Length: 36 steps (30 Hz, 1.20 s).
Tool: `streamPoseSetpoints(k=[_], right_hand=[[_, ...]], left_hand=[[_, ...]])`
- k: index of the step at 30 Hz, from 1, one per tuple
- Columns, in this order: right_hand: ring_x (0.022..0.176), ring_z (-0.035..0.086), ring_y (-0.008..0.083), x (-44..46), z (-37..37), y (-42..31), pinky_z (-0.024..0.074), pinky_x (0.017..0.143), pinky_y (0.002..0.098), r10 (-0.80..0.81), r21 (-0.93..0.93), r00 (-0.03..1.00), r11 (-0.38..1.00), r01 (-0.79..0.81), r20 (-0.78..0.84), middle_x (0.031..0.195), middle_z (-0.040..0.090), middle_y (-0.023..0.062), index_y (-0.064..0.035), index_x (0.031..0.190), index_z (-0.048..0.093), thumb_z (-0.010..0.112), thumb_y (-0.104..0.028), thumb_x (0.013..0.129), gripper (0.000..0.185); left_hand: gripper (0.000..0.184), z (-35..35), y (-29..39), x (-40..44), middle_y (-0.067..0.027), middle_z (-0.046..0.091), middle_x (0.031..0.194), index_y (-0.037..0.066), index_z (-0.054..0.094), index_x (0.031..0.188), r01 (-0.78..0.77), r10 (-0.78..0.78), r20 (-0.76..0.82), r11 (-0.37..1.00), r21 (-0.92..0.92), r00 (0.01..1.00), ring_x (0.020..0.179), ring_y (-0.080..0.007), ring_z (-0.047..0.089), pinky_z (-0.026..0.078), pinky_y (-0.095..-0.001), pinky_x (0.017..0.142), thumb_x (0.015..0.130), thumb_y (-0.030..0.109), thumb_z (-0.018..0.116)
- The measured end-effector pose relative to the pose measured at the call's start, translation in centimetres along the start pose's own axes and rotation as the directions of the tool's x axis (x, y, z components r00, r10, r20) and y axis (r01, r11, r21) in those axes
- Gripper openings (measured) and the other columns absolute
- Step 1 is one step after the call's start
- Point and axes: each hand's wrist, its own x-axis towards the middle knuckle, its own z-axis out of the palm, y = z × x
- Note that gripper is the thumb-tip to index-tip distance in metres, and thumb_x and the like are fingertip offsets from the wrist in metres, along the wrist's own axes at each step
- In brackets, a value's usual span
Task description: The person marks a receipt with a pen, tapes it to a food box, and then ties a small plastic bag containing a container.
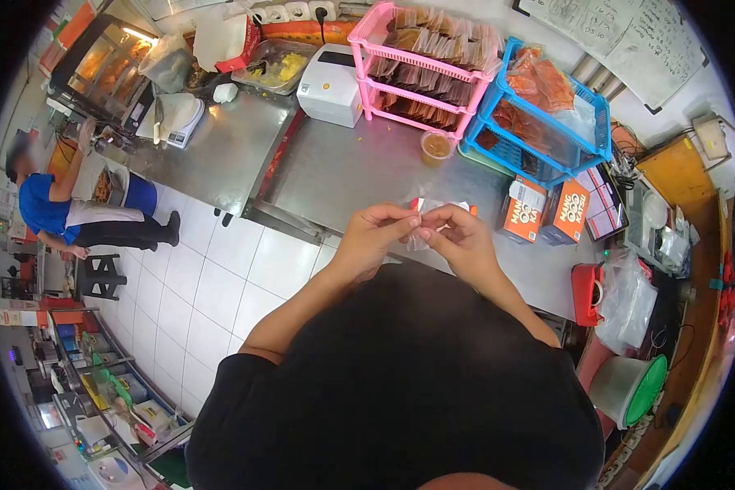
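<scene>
My left hand (pixel 376 235) and my right hand (pixel 464 242) meet in front of my chest, near the counter's front edge. Both are closed, with thumbs and fingertips pinching a small clear plastic bag (pixel 438 195) between them. Something red and white shows at the bag by my left fingertips, too small to name. Fingers hide much of the bag. Just beyond my hands, a lidded clear cup (pixel 436 148) of brown sauce stands on the steel counter (pixel 327 175). Orange printed boxes (pixel 521 211) stand to the right of my right hand.
A pink tiered rack (pixel 420 69) and a blue rack (pixel 539 114) hold many filled packets. A white label printer (pixel 331 86) and a scale (pixel 171 122) sit to the left. A person in a blue shirt (pixel 45 208) stands far left. A red tape dispenser (pixel 586 294) is at right.
</scene>
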Motion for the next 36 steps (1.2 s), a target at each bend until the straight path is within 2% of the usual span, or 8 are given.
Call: streamPoseSetpoints(k=[14, 17, 22, 28, 30, 32, 34, 36], right_hand=[[0.075, 0.058, 0.0135, 0.7, -0.7, -0.3, 0.0491, 0.067, 0.0260, 0.243, 0.331, 0.957, 0.900, -0.283, 0.159, 0.084, 0.060, 0.0063, -0.0007, 0.089, 0.059, 0.060, -0.011, 0.085, 0.011], [0.076, 0.059, 0.0155, 0.6, -1.9, 0.7, 0.0495, 0.070, 0.0276, 0.265, 0.452, 0.945, 0.831, -0.324, 0.191, 0.084, 0.061, 0.0069, -0.0015, 0.088, 0.060, 0.060, -0.012, 0.085, 0.011], [0.083, 0.059, 0.0181, 0.5, -3.2, 2.1, 0.0485, 0.075, 0.0327, 0.209, 0.389, 0.975, 0.894, -0.223, 0.079, 0.091, 0.061, 0.0081, -0.0020, 0.092, 0.059, 0.056, -0.012, 0.087, 0.011], [0.077, 0.057, 0.0169, -0.3, -4.3, 2.9, 0.0467, 0.069, 0.0306, 0.273, 0.774, 0.960, 0.593, -0.223, 0.068, 0.091, 0.058, 0.0047, -0.0056, 0.099, 0.053, 0.053, -0.018, 0.089, 0.015], [0.075, 0.053, 0.0084, -0.9, -5.3, 3.2, 0.0442, 0.065, 0.0238, 0.281, 0.820, 0.921, 0.434, -0.373, 0.270, 0.087, 0.057, 0.0003, -0.0092, 0.087, 0.052, 0.054, -0.017, 0.089, 0.008], [0.072, 0.052, 0.0065, -1.1, -5.9, 4.0, 0.0416, 0.060, 0.0219, 0.262, 0.695, 0.929, 0.618, -0.369, 0.260, 0.085, 0.057, -0.0007, -0.0093, 0.088, 0.053, 0.057, -0.016, 0.087, 0.008], [0.068, 0.051, 0.0045, -1.4, -6.3, 3.8, 0.0389, 0.056, 0.0201, 0.245, 0.534, 0.939, 0.774, -0.339, 0.240, 0.083, 0.057, -0.0017, -0.0094, 0.089, 0.054, 0.059, -0.015, 0.086, 0.008], [0.062, 0.048, 0.0024, -2.1, -6.9, 2.8, 0.0374, 0.052, 0.0189, 0.288, 0.185, 0.937, 0.928, -0.324, 0.197, 0.075, 0.055, -0.0043, -0.0090, 0.086, 0.054, 0.063, -0.012, 0.082, 0.010]], left_hand=[[0.014, -0.2, 0.0, 0.5, -0.0021, 0.057, 0.083, 0.005, 0.056, 0.069, -0.036, 0.020, 0.064, 0.966, 0.257, 0.998, 0.077, -0.0093, 0.055, 0.043, -0.0233, 0.070, 0.076, -0.001, 0.067], [0.011, -0.6, 0.4, 0.8, -0.0012, 0.056, 0.080, 0.006, 0.054, 0.075, 0.041, -0.071, 0.215, 0.989, 0.139, 0.974, 0.076, -0.0111, 0.055, 0.044, -0.0259, 0.070, 0.080, 0.000, 0.061], [0.003, -1.7, -1.5, 1.7, -0.0062, 0.058, 0.091, 0.010, 0.049, 0.091, 0.077, -0.073, 0.027, 0.975, -0.206, 0.997, 0.085, -0.0169, 0.057, 0.047, -0.0344, 0.080, 0.089, 0.009, 0.051], [0.005, 0.5, -2.8, 2.8, -0.0029, 0.056, 0.091, 0.012, 0.048, 0.088, 0.261, -0.331, -0.040, 0.806, -0.532, 0.943, 0.088, -0.0157, 0.056, 0.046, -0.0320, 0.079, 0.089, 0.008, 0.051], [0.004, 0.9, -3.7, 2.9, -0.0040, 0.056, 0.093, 0.011, 0.048, 0.093, 0.290, -0.312, 0.045, 0.811, -0.509, 0.949, 0.089, -0.0161, 0.055, 0.045, -0.0317, 0.081, 0.090, 0.010, 0.049], [0.009, 2.0, -4.2, 2.6, -0.0050, 0.055, 0.096, 0.011, 0.048, 0.099, 0.326, -0.297, 0.138, 0.815, -0.479, 0.945, 0.089, -0.0164, 0.055, 0.044, -0.0314, 0.083, 0.091, 0.013, 0.048], [0.008, 3.9, -3.9, 2.1, -0.0034, 0.053, 0.089, 0.010, 0.047, 0.097, 0.165, -0.218, -0.100, 0.910, -0.381, 0.971, 0.086, -0.0153, 0.053, 0.043, -0.0301, 0.079, 0.090, 0.013, 0.049], [0.007, 4.4, -5.3, 2.0, -0.0026, 0.051, 0.087, 0.010, 0.046, 0.095, 0.109, -0.134, -0.065, 0.949, -0.297, 0.989, 0.084, -0.0148, 0.051, 0.042, -0.0303, 0.079, 0.090, 0.012, 0.049]])
